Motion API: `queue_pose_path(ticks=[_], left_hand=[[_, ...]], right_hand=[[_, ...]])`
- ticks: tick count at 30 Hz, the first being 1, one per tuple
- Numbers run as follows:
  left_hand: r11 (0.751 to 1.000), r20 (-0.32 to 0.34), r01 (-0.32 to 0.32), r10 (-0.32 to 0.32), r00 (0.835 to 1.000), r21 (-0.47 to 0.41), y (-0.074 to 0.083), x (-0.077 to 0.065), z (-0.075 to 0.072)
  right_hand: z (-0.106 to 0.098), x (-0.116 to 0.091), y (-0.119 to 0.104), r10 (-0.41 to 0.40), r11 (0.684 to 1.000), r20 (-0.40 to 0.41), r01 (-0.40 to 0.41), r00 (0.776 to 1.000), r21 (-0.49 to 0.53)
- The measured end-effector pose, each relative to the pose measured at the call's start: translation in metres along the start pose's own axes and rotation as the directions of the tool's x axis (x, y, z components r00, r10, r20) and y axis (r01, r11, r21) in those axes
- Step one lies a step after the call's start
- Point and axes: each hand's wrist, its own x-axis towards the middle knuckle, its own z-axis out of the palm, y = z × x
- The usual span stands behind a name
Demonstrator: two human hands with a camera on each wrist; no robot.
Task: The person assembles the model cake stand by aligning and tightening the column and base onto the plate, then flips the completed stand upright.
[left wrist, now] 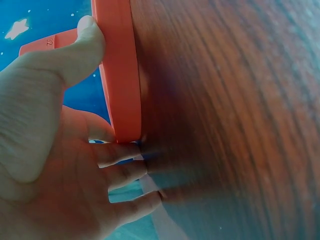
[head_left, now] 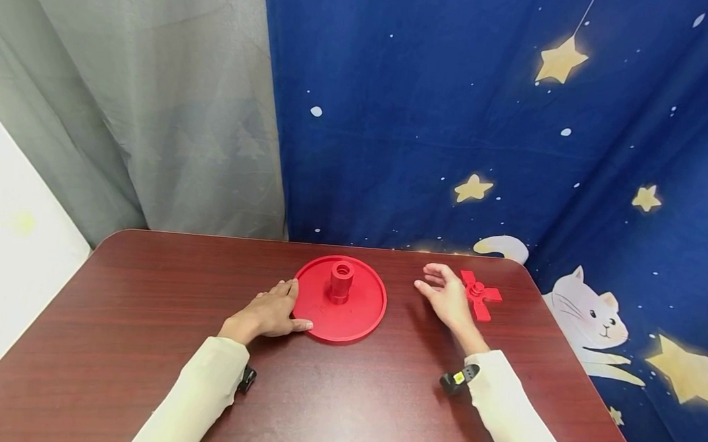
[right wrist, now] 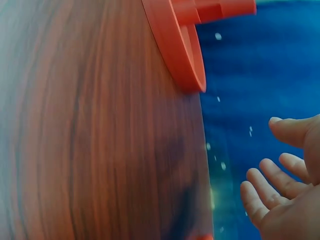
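Observation:
A round red tray-like base (head_left: 355, 321) with a raised rim lies on the table, and a hollow red post (head_left: 341, 280) stands upright at its middle. My left hand (head_left: 271, 312) rests against the base's left edge, thumb at the near rim and fingers extended; the left wrist view shows the thumb (left wrist: 90, 42) on the red rim. To the right of the base, my right hand (head_left: 445, 297) is held above the table with loosely bent fingers, holding nothing. Just beyond it lies a flat red cross-shaped piece (head_left: 477, 290) with a round hub, partly hidden by the hand.
The dark wooden table (head_left: 334, 405) ends at a far edge just behind the base. A blue star-patterned curtain (head_left: 406, 118) and a grey curtain (head_left: 204, 109) hang behind it. Both wrists carry small black devices.

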Motion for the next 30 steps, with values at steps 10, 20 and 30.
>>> queue_pose_path(ticks=[10, 20, 30], left_hand=[[1.000, -0.003, 0.004, -0.004, 1.000, -0.009, 0.001, -0.001, 0.001], [1.000, 0.004, 0.008, -0.008, 1.000, -0.009, 0.003, -0.002, -0.001], [1.000, 0.010, 0.011, -0.011, 1.000, -0.008, 0.001, -0.001, -0.001]], right_hand=[[-0.042, 0.001, 0.026, 0.055, 0.991, -0.143, -0.072, 0.988, -0.113], [-0.063, -0.009, 0.047, 0.138, 0.952, -0.271, -0.203, 0.953, -0.229], [-0.069, -0.020, 0.051, 0.395, 0.780, -0.148, -0.416, 0.907, -0.467]])
